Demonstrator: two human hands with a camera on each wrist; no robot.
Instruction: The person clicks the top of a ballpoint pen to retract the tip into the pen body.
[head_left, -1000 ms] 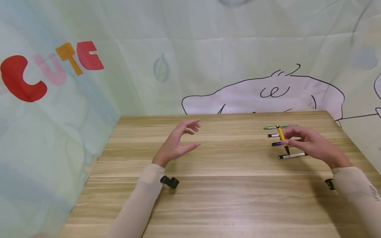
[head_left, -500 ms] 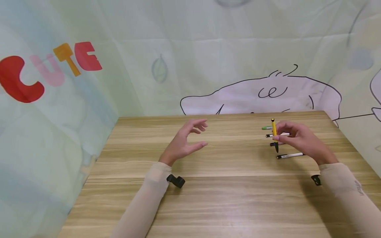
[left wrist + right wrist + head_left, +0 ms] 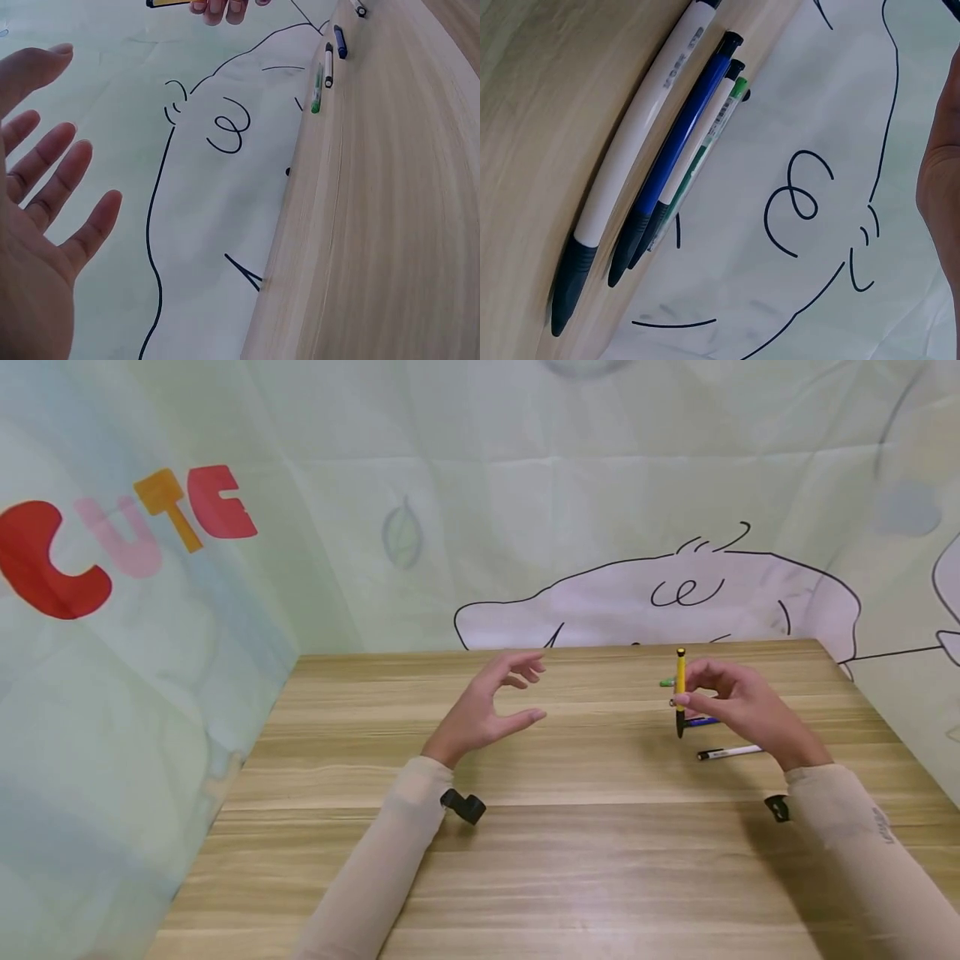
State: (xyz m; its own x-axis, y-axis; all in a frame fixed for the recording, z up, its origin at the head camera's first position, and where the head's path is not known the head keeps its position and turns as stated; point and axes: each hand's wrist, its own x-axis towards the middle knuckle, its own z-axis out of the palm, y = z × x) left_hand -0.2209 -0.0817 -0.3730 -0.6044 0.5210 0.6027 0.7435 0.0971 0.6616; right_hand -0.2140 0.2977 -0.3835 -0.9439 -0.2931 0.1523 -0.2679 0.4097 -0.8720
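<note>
A yellow pen with black ends stands nearly upright between the thumb and fingers of my right hand, raised over the table. Beneath and behind that hand lie a white pen, a blue pen, a second white pen and a green pen, side by side on the wood; the hand partly covers them in the head view. My left hand hovers at the middle of the table, thumb and fingers spread apart with nothing between them. Its palm also shows in the left wrist view.
The wooden table reaches back to a printed cloth with a cartoon outline. On the left hangs more cloth with coloured letters. Each wrist carries a small black camera, such as the left one.
My right hand has moved left with the yellow pen, which has turned from slanted to nearly upright. My left hand has drifted right and slightly away from the body.
</note>
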